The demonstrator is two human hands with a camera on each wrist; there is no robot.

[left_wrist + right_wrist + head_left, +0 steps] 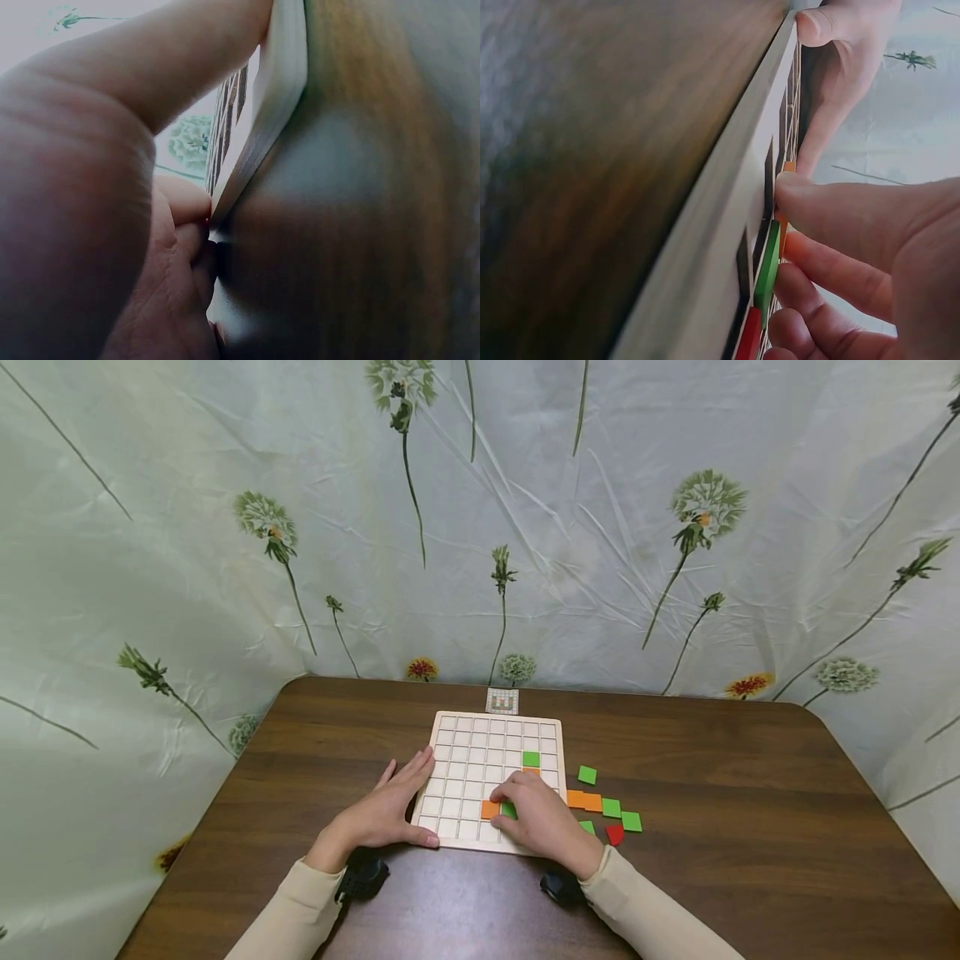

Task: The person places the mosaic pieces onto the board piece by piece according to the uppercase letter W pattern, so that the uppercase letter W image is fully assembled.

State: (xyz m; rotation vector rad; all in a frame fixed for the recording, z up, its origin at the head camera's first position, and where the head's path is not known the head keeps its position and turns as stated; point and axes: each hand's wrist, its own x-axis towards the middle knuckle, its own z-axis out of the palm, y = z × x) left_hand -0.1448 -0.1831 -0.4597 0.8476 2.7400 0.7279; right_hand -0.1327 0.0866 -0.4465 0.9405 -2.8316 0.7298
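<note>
A pale wooden grid board [454,770] lies on the table. My left hand [386,814] rests against its near left corner, fingers stretched along the left edge and thumb on the front edge. Over the board's lower right part, my right hand [542,817] pinches an orange tile [489,810] between thumb and index finger, at a square in the grid. Beside that tile is a green tile [509,810], partly covered by the hand. A red tile [748,337] shows on the board in the right wrist view. Farther up sits another green tile [531,758] above an orange one.
Right of the board lie loose tiles: several green ones [632,822], two orange ones [592,802] and a red one [615,834]. A small pattern card [502,701] lies behind the board. A flowered curtain [600,568] hangs beyond the table [712,793].
</note>
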